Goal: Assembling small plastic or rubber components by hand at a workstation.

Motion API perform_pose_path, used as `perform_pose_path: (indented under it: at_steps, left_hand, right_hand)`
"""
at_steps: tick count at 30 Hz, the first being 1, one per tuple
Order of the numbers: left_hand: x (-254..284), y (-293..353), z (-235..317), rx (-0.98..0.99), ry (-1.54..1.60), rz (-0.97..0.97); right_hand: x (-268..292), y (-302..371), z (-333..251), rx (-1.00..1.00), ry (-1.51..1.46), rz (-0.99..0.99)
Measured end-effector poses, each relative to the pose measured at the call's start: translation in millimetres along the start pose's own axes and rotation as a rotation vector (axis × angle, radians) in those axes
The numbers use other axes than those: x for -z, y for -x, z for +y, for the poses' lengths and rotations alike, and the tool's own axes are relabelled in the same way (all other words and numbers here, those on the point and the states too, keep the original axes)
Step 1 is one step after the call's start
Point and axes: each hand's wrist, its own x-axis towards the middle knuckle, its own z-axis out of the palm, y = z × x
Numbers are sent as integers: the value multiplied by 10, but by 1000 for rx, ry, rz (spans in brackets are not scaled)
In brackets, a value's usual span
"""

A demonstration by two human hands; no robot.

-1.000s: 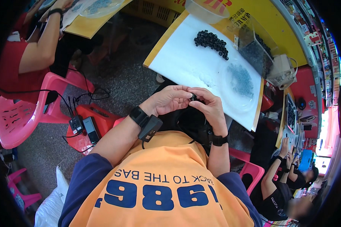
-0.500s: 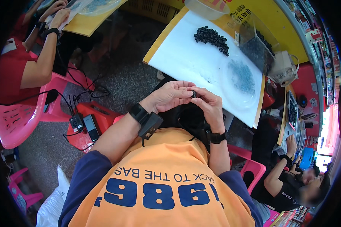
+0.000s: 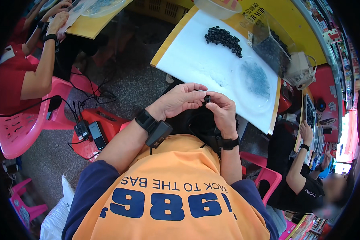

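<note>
Hands: left hand (image 3: 182,100) and right hand (image 3: 223,112) met fingertip to fingertip above the lap, both pinching one small black ring (image 3: 207,98). Desk (image 3: 196,60), white-topped, lay just beyond. Heap of black rings (image 3: 224,40) rested on it, well apart from the hands.

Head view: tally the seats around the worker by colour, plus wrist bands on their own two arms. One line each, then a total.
Pink plastic chairs: 3, one at left, a small one lower left, one lower right
Red stool: 1
Black wrist bands: 2, left hand side, right hand side
Total: 6
</note>
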Motion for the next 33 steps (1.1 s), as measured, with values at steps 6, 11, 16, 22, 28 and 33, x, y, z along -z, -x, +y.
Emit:
perform_pose_path:
  at_steps: [6,11,16,22,28,33]
  left_hand:
    - [-190,28,34,-215,-402,-45]
    - [-247,37,43,-173,-355,-88]
    - [-308,52,73,-329,-483,-98]
    - [-276,68,72,-464,-699,64]
    - [-234,115,56,-588,-703,151]
    - [-233,31,60,-509,-611,109]
  right_hand:
    - [-80,-56,-4,-3,-202,-70]
    - [-151,-80,-28,-48,-153,-91]
    - [-132,-116,28,-85,-102,-119]
    - [-347,-175,33,-34,-201,-73]
    - [-470,-205,86,3,-220,-60]
    - [-456,-219,38,-47,-234,-20]
